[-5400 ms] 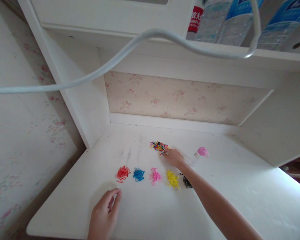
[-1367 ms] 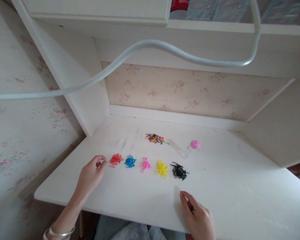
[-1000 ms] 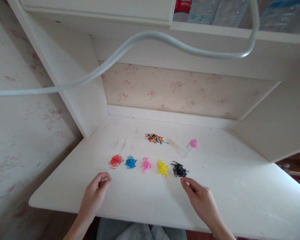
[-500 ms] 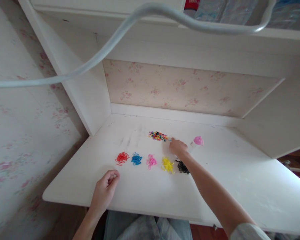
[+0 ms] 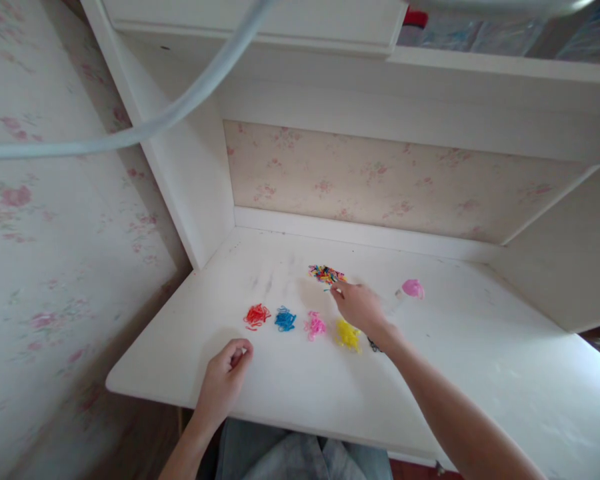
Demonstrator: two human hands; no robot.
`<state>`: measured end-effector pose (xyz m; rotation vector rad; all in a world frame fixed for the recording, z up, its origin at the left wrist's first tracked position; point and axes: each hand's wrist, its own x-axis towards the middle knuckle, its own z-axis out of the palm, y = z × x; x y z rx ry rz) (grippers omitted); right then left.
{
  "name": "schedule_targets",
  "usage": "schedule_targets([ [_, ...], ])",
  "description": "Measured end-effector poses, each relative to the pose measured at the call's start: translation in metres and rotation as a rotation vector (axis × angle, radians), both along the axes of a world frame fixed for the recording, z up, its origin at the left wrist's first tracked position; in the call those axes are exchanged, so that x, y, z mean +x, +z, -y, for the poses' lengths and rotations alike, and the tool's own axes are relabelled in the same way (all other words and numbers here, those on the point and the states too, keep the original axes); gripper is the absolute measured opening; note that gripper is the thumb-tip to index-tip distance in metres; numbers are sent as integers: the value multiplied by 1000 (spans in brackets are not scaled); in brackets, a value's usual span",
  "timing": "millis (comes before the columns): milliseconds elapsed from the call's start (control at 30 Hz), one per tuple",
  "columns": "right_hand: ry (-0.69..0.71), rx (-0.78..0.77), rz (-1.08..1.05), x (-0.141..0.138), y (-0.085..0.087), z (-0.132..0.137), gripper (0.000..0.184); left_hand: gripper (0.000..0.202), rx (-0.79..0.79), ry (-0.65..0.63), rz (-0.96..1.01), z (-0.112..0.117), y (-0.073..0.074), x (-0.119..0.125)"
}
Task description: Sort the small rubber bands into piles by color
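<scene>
My right hand pinches a small blue rubber band between thumb and fingertips, just in front of a mixed multicoloured pile of rubber bands. My left hand rests on the desk near its front edge, fingers curled in a loose fist, with nothing seen in it. Beyond it, sorted rubber bands lie in a row: a red pile, a blue pile, a pink pile and a yellow pile. A black pile is mostly hidden behind my right forearm.
A small container with a pink top lies right of my right hand. The white desk has a raised back edge, side panels and a shelf overhead. A pale cable crosses the upper left view.
My right hand has moved left and toward me from the right end of the mixed pile, carrying the blue rubber band. My left hand stays in place; the whole view has shifted slightly.
</scene>
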<state>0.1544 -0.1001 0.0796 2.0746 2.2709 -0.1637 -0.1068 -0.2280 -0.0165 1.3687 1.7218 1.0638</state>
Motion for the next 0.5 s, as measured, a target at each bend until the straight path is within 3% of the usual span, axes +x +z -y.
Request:
schedule_targets([
  [200,219,-58,-98,-52,-7,27,35,22,15,17,19,2,0,1],
  [500,112,-71,-99,-80,-26,10,30,20,79,22,2,2,1,2],
])
